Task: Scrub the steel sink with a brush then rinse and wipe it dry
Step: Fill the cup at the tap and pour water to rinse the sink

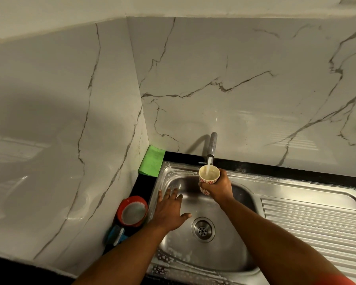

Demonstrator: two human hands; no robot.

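A patterned cup (pixel 208 177) is gripped by the right hand (pixel 219 187) under the running tap (pixel 212 146). The left hand (pixel 171 210) is spread flat and empty over the steel sink (pixel 224 254), which is set into the worktop (pixel 296 171).

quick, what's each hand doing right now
Left hand: open, fingers spread against the sink wall, holding nothing.
Right hand: closed around a cup under the running tap.
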